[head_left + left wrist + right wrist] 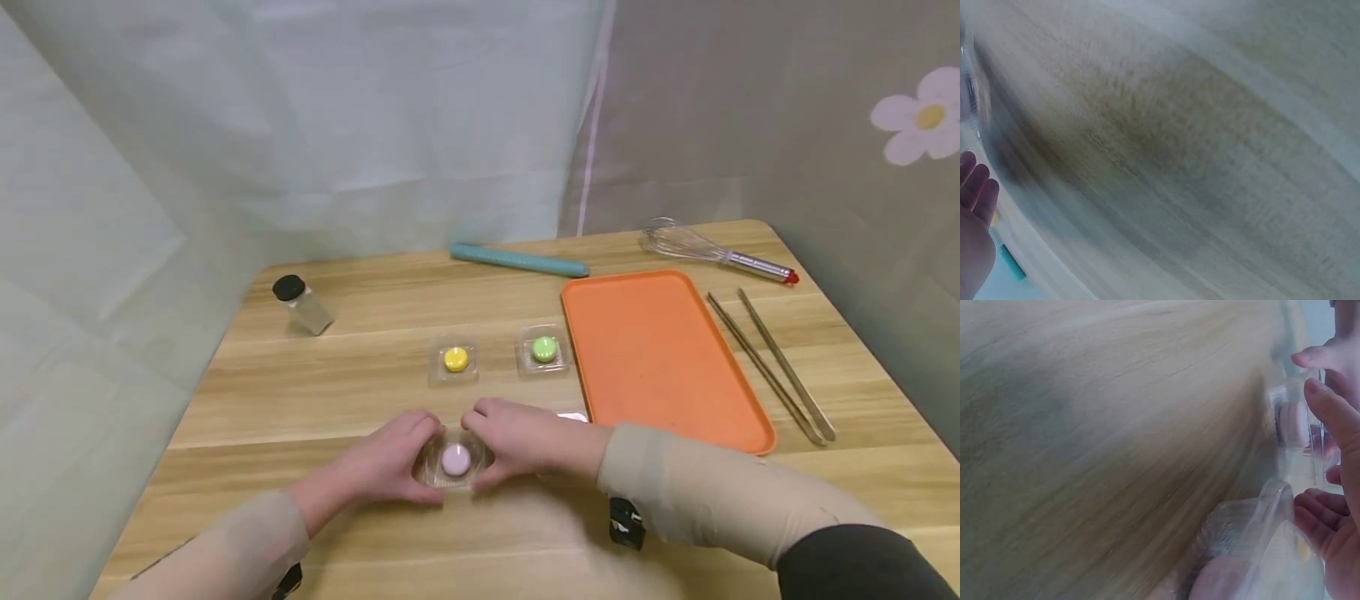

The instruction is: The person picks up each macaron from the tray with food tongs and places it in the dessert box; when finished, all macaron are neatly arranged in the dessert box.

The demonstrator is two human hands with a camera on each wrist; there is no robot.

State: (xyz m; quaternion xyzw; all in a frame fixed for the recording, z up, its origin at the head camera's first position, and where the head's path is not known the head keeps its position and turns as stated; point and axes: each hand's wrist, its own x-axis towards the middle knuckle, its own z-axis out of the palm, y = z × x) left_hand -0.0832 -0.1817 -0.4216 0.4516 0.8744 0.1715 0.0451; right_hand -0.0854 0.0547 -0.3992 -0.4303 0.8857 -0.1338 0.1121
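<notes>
Both hands are at a small clear plastic box near the front middle of the table, with a lilac, round, macaron-like piece in it. From the left, my left hand holds the box's side, thumb toward the front edge. My right hand grips the opposite side between thumb and fingers. In the right wrist view, the box stands between both thumbs. A second clear box with a pinkish round piece lies nearer that camera; my right forearm mostly hides it in the head view.
Behind the hands sit clear boxes with a yellow piece and a green piece. An orange tray, metal tongs and a whisk lie right. A teal rolling pin lies behind; a black-capped jar stands left.
</notes>
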